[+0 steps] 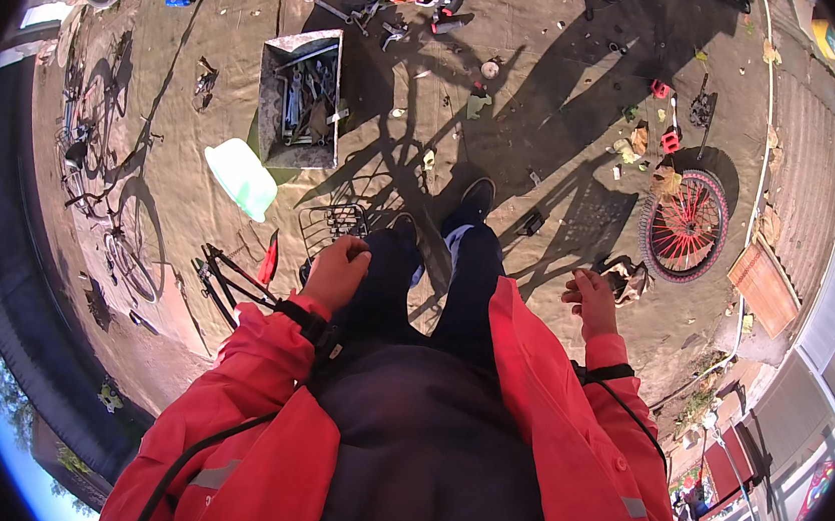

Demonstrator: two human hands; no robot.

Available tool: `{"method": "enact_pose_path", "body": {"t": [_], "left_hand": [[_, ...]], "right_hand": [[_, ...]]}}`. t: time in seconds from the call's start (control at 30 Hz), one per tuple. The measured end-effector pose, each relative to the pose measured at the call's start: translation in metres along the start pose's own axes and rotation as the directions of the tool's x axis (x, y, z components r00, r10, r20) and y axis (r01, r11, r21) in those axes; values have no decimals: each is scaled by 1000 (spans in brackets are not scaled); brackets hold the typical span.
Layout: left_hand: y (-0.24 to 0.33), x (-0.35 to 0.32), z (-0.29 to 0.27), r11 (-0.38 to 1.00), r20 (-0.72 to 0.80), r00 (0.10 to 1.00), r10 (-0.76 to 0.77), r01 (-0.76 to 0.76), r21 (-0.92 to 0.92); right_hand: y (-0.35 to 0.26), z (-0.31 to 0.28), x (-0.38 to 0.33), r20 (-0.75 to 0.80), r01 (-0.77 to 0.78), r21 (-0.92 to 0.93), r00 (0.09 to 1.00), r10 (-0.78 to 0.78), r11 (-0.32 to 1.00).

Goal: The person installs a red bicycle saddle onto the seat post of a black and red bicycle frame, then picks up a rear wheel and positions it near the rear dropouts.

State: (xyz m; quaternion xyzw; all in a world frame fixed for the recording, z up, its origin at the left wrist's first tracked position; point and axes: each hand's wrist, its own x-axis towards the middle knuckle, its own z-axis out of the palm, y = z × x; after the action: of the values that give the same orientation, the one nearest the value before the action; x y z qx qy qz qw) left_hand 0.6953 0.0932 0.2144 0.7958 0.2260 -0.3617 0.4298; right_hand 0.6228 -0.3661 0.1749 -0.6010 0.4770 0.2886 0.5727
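My left hand hangs in front of my body with its fingers curled in; nothing shows in it. Below it on the ground, just ahead, is a black wire basket. My right hand is raised on the other side, its fingers loosely bent and a little apart, holding nothing visible. Nearest to that hand lies a crumpled brown and white scrap. Left of my left hand are black bicycle-frame tubes and a red pointed piece. Neither hand touches any of these.
A metal box of tools and a pale tub stand ahead on the left. A red-spoked bicycle wheel lies on the right near a wooden board. Bicycles are at far left. Loose parts lie farther ahead.
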Motion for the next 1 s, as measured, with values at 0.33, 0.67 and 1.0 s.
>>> {"method": "enact_pose_path", "body": {"t": [0.33,0.67,1.0], "left_hand": [[77,117,-17,979,-37,994,98,-90,185],[125,314,-26,808,134,935,327,-350,473],[119,541,56,466,472,777,416,-628,624]], "right_hand": [[-62,9,57,-38,120,178,993,-116,977],[-89,152,132,-26,136,323,991,-135,937],[-67,194,235,-22,162,460,985,-171,873]]}}
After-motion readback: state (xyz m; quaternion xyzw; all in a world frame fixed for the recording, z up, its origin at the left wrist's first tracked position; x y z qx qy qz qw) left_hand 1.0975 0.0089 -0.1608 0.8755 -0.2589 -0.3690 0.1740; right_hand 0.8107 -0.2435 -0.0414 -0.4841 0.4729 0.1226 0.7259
